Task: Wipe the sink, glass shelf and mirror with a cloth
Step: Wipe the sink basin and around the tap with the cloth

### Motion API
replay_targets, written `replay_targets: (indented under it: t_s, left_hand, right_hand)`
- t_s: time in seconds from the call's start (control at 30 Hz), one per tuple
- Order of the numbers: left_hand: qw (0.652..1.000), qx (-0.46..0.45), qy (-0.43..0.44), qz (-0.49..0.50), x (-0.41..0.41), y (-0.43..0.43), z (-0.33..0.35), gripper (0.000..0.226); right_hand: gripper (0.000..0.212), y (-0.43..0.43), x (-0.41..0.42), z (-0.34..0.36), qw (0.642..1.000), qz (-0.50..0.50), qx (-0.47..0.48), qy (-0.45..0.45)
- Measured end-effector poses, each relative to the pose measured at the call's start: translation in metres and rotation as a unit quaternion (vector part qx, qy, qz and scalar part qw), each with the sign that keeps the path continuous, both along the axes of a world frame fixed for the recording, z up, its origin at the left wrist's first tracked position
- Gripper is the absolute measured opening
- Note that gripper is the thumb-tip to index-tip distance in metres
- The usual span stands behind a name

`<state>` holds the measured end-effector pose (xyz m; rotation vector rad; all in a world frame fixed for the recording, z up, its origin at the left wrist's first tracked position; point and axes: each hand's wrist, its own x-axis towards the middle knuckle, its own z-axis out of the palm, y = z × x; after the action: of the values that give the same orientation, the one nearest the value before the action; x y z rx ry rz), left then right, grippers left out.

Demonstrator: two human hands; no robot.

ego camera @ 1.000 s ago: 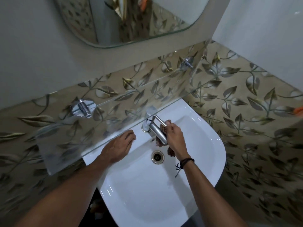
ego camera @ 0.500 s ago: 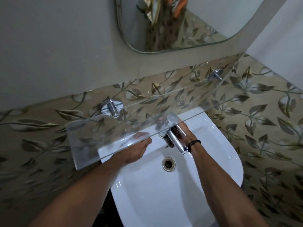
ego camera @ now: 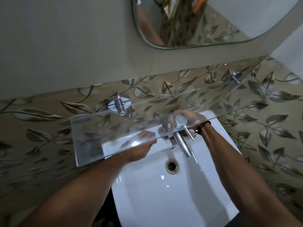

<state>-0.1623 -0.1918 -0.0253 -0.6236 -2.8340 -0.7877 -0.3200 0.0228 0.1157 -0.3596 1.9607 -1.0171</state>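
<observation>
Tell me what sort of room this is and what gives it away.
Most likely a bathroom or washroom: a white sink with a chrome tap, a glass shelf fixed just above it, and a mirror on the wall over leaf-patterned tiles.

A black cord bracelet (ego camera: pixel 203 125) is worn at the wrist just behind the right hand (ego camera: pixel 194 117), knotted ends hanging loose. The left forearm (ego camera: pixel 82 185) and right forearm (ego camera: pixel 237 169) are uncovered.

Over sink (ego camera: pixel 155 202) back ledge, glass shelf (ego camera: pixel 91 138) overhangs; tap (ego camera: pixel 182 145) juts fwd beneath it (lever (ego camera: pixel 189 134) on its right); front half open to pass
</observation>
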Motion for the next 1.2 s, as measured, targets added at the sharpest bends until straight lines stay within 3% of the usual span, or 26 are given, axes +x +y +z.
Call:
replay_targets:
  t_s: [0.1,0.17,0.27,0.47,0.53,0.57,0.67,0.77,0.8,0.9,0.97,1.03,1.1,1.2]
  left_hand:
    - [0.999,-0.014,0.027,-0.022,-0.001,0.001,0.007,0.023]
    - [0.999,-0.023,0.034,-0.014,0.000,0.000,0.012,0.016]
    - [1.000,-0.011,0.028,0.004,0.002,0.001,0.011,0.014]
    - [0.999,-0.025,0.021,0.005,0.002,0.001,0.014,0.018]
    - [0.999,-0.039,0.001,0.012,0.000,0.000,0.006,0.019]
    - [0.999,-0.044,-0.018,0.022,-0.001,0.000,0.002,0.021]
    - [0.997,-0.044,-0.047,0.046,-0.001,0.000,-0.006,0.027]
    - [0.997,-0.052,-0.048,0.038,-0.004,0.002,-0.006,0.027]
    - [0.997,-0.052,-0.052,0.033,-0.005,0.002,-0.008,0.028]
    - [0.997,-0.044,-0.057,0.041,-0.004,0.001,-0.015,0.037]
    - [0.996,-0.042,-0.059,0.043,-0.003,0.000,-0.018,0.037]
    - [0.997,-0.044,-0.055,0.037,-0.003,0.000,-0.015,0.036]
    - [0.997,-0.047,-0.047,0.027,-0.004,0.000,-0.012,0.033]
    - [0.998,-0.033,-0.046,0.022,-0.002,0.001,-0.009,0.029]
  right_hand:
    - [0.015,0.008,-0.012,-0.001,0.984,0.129,0.023,0.123]
    - [0.033,0.011,-0.019,-0.013,0.969,0.199,0.007,0.145]
    - [0.048,0.016,-0.024,-0.020,0.983,0.177,0.029,0.030]
    - [0.029,-0.014,0.011,0.042,0.970,0.179,0.072,0.151]
    - [0.027,-0.022,0.016,0.052,0.923,0.249,0.154,0.248]
    - [0.027,-0.028,0.022,0.052,0.880,0.295,0.207,0.309]
    - [0.024,-0.046,0.047,0.029,0.705,0.384,0.300,0.516]
    - [0.027,-0.052,0.067,-0.014,0.609,0.449,0.327,0.566]
    - [0.028,-0.052,0.072,-0.020,0.593,0.458,0.320,0.580]
    - [0.018,-0.036,0.093,-0.033,0.505,0.498,0.351,0.611]
    - [0.012,-0.018,0.104,-0.036,0.498,0.518,0.332,0.610]
    - [0.013,-0.004,0.101,-0.037,0.544,0.513,0.298,0.594]
    - [0.023,0.004,0.097,-0.038,0.564,0.483,0.271,0.613]
    - [0.047,0.003,0.097,-0.038,0.525,0.428,0.296,0.674]
